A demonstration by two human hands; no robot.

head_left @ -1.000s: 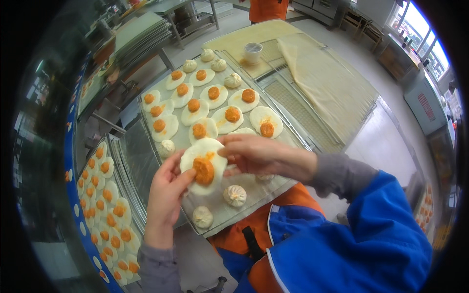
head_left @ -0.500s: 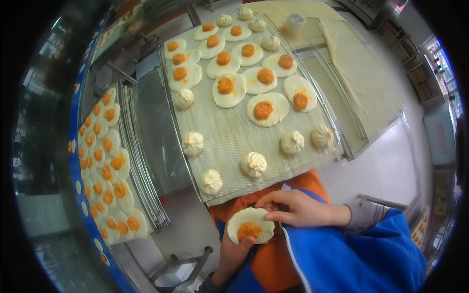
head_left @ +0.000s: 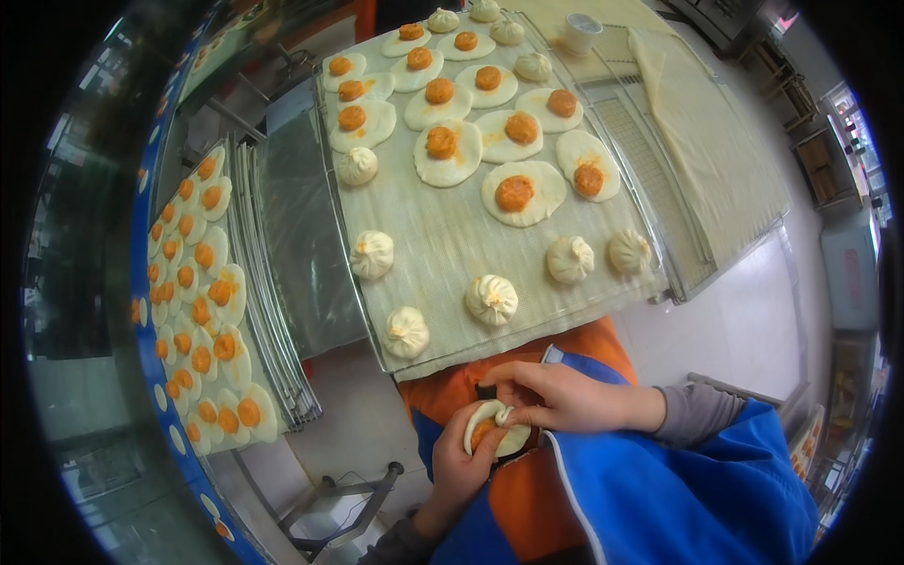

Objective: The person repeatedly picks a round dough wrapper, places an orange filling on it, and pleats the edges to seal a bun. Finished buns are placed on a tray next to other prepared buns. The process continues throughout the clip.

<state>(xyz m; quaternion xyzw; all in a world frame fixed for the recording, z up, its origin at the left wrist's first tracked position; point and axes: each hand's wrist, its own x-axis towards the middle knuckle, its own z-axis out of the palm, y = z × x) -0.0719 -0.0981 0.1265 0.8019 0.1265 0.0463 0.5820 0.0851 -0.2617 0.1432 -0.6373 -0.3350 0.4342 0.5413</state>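
A round of dough with orange filling, a half-formed bun (head_left: 486, 426), rests in my left hand (head_left: 460, 463), whose fingers and thumb curl round its left side. My right hand (head_left: 556, 395) pinches a fold at the bun's upper right rim between thumb and fingers. Part of the orange filling still shows inside the cupped dough. Beyond my hands lies a cloth-lined tray (head_left: 424, 278). Several pleated buns stand on its near part, among them one bun (head_left: 492, 299) just above my hands. Farther back, flat dough rounds (head_left: 524, 194) carry orange filling in their middles.
On the left, another tray (head_left: 231, 377) holds many filled dough rounds, next to stacked metal racks (head_left: 268, 301). At the back right stand a white cup (head_left: 580, 34) and a wire rack partly under a cloth (head_left: 706, 151). A wheeled metal stand (head_left: 363, 508) is below.
The open dough round has been cupped, and its right rim is now gathered into a fold. My right fingers have closed on that rim; my left hand has come up round the side.
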